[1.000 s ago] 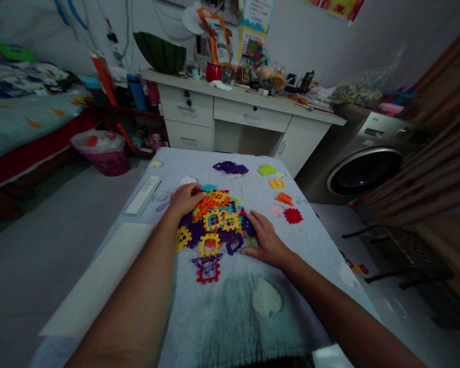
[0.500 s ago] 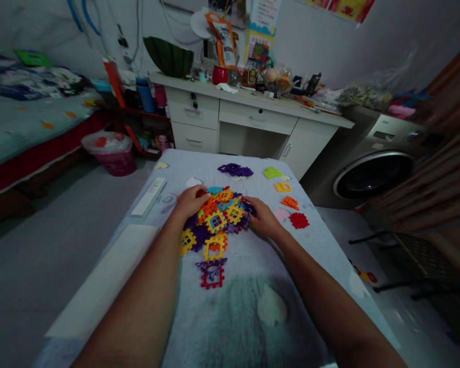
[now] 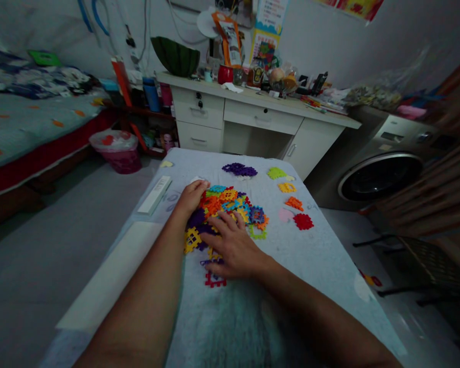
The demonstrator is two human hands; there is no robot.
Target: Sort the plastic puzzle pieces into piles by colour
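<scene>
A heap of coloured plastic interlocking tiles (image 3: 230, 202) lies in the middle of a table covered with a pale blue cloth (image 3: 253, 317). My left hand (image 3: 191, 197) rests against the heap's left side, fingers curved over the tiles. My right hand (image 3: 233, 245) lies flat, fingers spread, on the near part of the heap, covering several tiles. A red tile (image 3: 214, 280) pokes out under its heel. Sorted tiles lie apart: purple ones (image 3: 239, 169), a green one (image 3: 276, 173), a yellow one (image 3: 286, 187), an orange one (image 3: 294, 203), a red one (image 3: 303, 221).
A white box (image 3: 155, 194) and a long white board (image 3: 111, 276) lie at the table's left edge. Beyond stand a cluttered white desk (image 3: 253, 110), a washing machine (image 3: 379, 168), a bed (image 3: 23, 128) at left and a pink bin (image 3: 117, 151).
My right hand has moved from the heap's right side to its near part and now lies flat on the tiles. Some tiles have spread to the right. The left hand stays at the heap's left.
</scene>
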